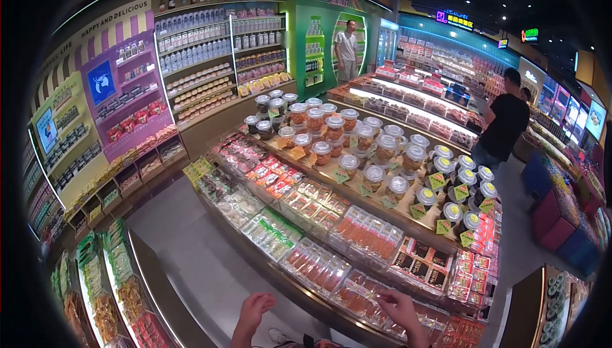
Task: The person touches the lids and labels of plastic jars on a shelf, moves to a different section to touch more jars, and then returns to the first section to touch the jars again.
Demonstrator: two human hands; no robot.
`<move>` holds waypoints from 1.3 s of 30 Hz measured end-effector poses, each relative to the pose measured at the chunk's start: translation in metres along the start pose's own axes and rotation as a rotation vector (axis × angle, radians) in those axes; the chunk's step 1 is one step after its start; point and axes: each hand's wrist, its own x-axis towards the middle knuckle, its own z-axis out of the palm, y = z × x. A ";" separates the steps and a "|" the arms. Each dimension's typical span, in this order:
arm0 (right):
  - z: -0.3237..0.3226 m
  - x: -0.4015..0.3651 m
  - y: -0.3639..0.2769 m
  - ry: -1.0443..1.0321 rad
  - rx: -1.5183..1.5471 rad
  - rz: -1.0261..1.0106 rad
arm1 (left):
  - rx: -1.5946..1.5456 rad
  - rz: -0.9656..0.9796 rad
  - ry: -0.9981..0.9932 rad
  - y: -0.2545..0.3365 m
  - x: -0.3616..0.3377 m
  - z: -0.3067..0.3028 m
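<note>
My left hand [257, 305] is raised over the grey floor in front of the display counter, fingers loosely bent and pointing right, with nothing in it. My right hand [399, 308] hovers over the counter's lowest row, its fingers stretched to the left and apart, holding nothing visible. Closest to it are clear bins of reddish-brown snack packets [356, 295]. Behind these lie long orange snack packs [368, 233] and dark packs [422, 264]. On the wooden upper shelf stand several clear lidded jars [364, 136] with small green price tags.
A second rack of bagged snacks [121, 271] stands at left. Wall shelves [194, 48] of bottles and jars line the back left. A person in a black shirt [507, 118] stands beyond the counter at right; another in a light shirt [346, 51] is at the back.
</note>
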 end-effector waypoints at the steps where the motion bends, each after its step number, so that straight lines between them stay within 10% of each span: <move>1: 0.021 0.020 -0.017 -0.053 -0.012 0.008 | -0.016 -0.021 0.075 -0.001 -0.004 -0.022; 16: 0.326 0.186 -0.181 -0.481 -0.107 -0.387 | -0.229 0.106 0.693 0.008 -0.025 -0.269; 39: 0.522 0.455 -0.239 -0.259 0.085 -0.266 | -0.061 0.087 0.516 0.166 0.282 -0.455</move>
